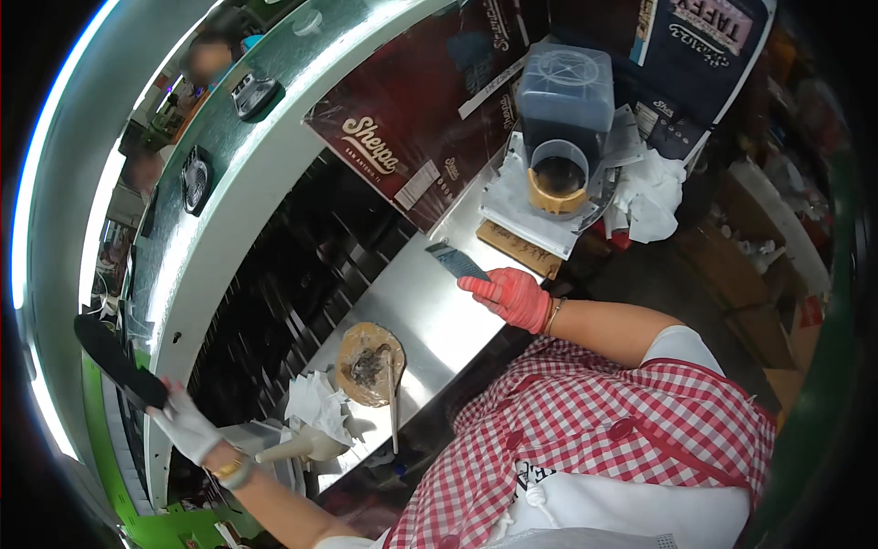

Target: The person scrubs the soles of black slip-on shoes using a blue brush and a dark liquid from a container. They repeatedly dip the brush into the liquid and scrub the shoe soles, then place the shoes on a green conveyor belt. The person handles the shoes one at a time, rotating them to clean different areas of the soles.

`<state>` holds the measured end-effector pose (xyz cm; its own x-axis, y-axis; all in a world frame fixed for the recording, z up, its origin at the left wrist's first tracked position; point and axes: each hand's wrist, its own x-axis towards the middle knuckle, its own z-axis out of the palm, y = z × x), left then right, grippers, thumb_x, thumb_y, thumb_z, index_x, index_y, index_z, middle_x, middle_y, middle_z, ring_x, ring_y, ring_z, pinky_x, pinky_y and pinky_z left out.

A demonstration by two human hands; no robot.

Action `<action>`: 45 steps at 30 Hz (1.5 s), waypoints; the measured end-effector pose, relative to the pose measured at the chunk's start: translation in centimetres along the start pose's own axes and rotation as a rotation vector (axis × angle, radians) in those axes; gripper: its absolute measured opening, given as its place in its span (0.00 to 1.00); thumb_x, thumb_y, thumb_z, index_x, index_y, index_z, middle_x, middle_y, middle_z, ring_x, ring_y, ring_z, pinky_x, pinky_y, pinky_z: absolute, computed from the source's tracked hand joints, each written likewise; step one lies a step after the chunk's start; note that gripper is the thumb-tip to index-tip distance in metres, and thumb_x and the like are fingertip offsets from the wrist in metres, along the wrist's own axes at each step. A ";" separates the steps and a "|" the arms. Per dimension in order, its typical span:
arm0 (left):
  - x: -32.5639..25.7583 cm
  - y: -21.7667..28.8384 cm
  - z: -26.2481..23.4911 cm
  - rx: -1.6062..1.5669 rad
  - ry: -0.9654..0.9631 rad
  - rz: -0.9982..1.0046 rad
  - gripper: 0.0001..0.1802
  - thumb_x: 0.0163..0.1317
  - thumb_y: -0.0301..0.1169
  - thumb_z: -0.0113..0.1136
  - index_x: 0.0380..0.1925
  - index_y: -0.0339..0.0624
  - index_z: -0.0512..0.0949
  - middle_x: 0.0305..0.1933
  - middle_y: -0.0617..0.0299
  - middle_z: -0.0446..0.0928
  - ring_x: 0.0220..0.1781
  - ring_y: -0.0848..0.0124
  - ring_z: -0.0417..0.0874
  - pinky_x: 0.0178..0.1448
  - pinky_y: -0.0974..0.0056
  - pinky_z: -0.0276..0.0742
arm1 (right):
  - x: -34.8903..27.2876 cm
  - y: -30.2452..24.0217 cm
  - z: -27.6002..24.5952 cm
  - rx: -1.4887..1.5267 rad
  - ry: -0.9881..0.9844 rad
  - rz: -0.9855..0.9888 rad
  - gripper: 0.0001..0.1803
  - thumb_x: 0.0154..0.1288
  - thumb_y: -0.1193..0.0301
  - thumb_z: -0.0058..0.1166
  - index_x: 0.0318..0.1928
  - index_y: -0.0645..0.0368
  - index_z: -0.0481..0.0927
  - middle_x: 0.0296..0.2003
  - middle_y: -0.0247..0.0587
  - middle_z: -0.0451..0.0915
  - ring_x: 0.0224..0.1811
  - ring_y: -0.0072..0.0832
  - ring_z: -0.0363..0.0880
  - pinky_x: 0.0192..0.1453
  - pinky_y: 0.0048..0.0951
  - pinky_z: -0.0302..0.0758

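Left hand (190,428) grips a black sole-shaped piece (117,360) extending up-left from it.

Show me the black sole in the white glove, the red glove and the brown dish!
Black sole (118,362): head view, its middle.
Red glove (524,300): head view, its back.
Brown dish (370,335): head view, its upper rim.

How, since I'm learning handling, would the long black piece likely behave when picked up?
Probably fairly stiff: held near one end by the left hand, the long black piece looks nearly straight. Likely light too: one hand supports it.
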<state>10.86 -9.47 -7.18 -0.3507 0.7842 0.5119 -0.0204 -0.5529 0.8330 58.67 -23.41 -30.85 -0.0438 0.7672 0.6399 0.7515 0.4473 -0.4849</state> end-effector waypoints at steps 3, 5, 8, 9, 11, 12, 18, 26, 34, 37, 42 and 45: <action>-12.6 0.0 3.8 -0.056 -0.035 -0.050 0.35 0.64 0.47 0.52 0.61 0.31 0.59 0.59 0.45 0.66 0.59 0.56 0.71 0.66 0.53 0.65 | 0.1 -1.1 -3.6 0.210 0.052 0.014 0.21 0.62 0.69 0.53 0.57 0.52 0.73 0.36 0.45 0.79 0.35 0.40 0.78 0.39 0.34 0.75; -20.5 -1.9 5.0 -0.165 -0.149 -0.120 0.34 0.58 0.38 0.61 0.60 0.34 0.60 0.58 0.45 0.68 0.58 0.55 0.72 0.63 0.55 0.69 | 0.8 -2.1 -7.4 0.352 0.067 0.082 0.18 0.63 0.70 0.53 0.53 0.59 0.76 0.48 0.47 0.78 0.48 0.38 0.78 0.54 0.31 0.73; -29.5 -4.0 9.6 0.351 -0.235 -0.062 0.18 0.56 0.26 0.57 0.48 0.37 0.76 0.50 0.54 0.72 0.54 0.63 0.72 0.62 0.59 0.66 | 2.4 -2.2 -12.8 0.291 0.208 0.129 0.15 0.63 0.72 0.54 0.50 0.61 0.77 0.46 0.45 0.79 0.48 0.36 0.78 0.54 0.30 0.73; -31.2 -5.5 10.2 0.438 -0.367 -0.002 0.20 0.51 0.23 0.59 0.48 0.38 0.76 0.51 0.57 0.70 0.54 0.66 0.70 0.60 0.60 0.66 | 2.8 -1.5 -14.4 0.266 0.282 0.143 0.14 0.63 0.72 0.53 0.49 0.61 0.78 0.45 0.44 0.79 0.46 0.34 0.79 0.52 0.29 0.74; -34.4 -8.2 11.3 0.410 -0.478 -0.134 0.24 0.53 0.21 0.59 0.53 0.39 0.73 0.56 0.56 0.64 0.58 0.65 0.68 0.62 0.60 0.64 | 3.9 -0.5 -17.0 0.391 0.377 0.325 0.12 0.64 0.72 0.53 0.47 0.61 0.78 0.43 0.40 0.80 0.40 0.27 0.79 0.47 0.24 0.75; -35.4 -9.6 11.2 0.420 -0.542 -0.210 0.28 0.54 0.21 0.58 0.58 0.40 0.69 0.58 0.56 0.61 0.60 0.64 0.66 0.64 0.60 0.62 | 4.4 -0.3 -18.3 0.534 0.399 0.502 0.12 0.65 0.71 0.53 0.47 0.61 0.79 0.41 0.38 0.80 0.36 0.23 0.79 0.43 0.22 0.75; -33.7 -10.1 13.5 -0.763 -0.300 -1.283 0.34 0.67 0.53 0.38 0.63 0.37 0.58 0.59 0.49 0.67 0.57 0.54 0.73 0.56 0.52 0.75 | 5.4 3.8 -20.9 0.368 0.254 0.715 0.15 0.63 0.64 0.55 0.45 0.59 0.80 0.28 0.34 0.79 0.25 0.18 0.75 0.29 0.19 0.71; -33.2 -8.6 18.7 -0.697 -0.145 -1.495 0.31 0.67 0.52 0.38 0.55 0.36 0.68 0.54 0.44 0.71 0.54 0.52 0.74 0.50 0.53 0.76 | 5.8 5.7 -20.0 0.423 0.204 0.748 0.19 0.61 0.58 0.57 0.44 0.59 0.80 0.29 0.34 0.80 0.24 0.20 0.76 0.27 0.21 0.70; -32.3 -9.4 20.9 -0.888 -0.416 -1.377 0.26 0.66 0.43 0.41 0.55 0.34 0.69 0.53 0.35 0.72 0.52 0.47 0.78 0.48 0.49 0.80 | 6.5 5.2 -20.6 0.455 0.229 0.783 0.16 0.61 0.62 0.57 0.43 0.61 0.80 0.32 0.36 0.81 0.25 0.20 0.76 0.31 0.20 0.73; -31.8 -8.5 22.0 -0.862 -0.438 -1.340 0.26 0.65 0.42 0.43 0.55 0.34 0.68 0.52 0.38 0.74 0.51 0.47 0.78 0.48 0.49 0.80 | 6.3 5.6 -20.4 0.511 0.225 0.758 0.16 0.62 0.63 0.57 0.43 0.63 0.80 0.31 0.36 0.80 0.26 0.19 0.76 0.31 0.20 0.73; -32.2 -7.9 22.9 -0.849 -0.387 -1.327 0.28 0.64 0.44 0.44 0.57 0.34 0.66 0.51 0.40 0.74 0.51 0.48 0.78 0.47 0.50 0.81 | 5.6 7.1 -20.7 0.515 0.155 0.802 0.16 0.62 0.63 0.56 0.42 0.64 0.80 0.32 0.34 0.81 0.25 0.19 0.77 0.30 0.18 0.72; -32.7 -8.3 22.4 -0.875 -0.377 -1.298 0.30 0.65 0.48 0.44 0.57 0.34 0.66 0.52 0.41 0.74 0.51 0.49 0.79 0.47 0.52 0.81 | 4.9 6.7 -21.0 0.571 0.184 0.868 0.14 0.63 0.62 0.55 0.40 0.61 0.80 0.31 0.32 0.80 0.23 0.15 0.76 0.26 0.15 0.68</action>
<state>43.43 -24.22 -26.12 0.5648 0.7765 -0.2794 -0.6541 0.6277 0.4221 77.34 -26.30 -18.48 0.4965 0.8680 -0.0037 0.0537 -0.0350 -0.9979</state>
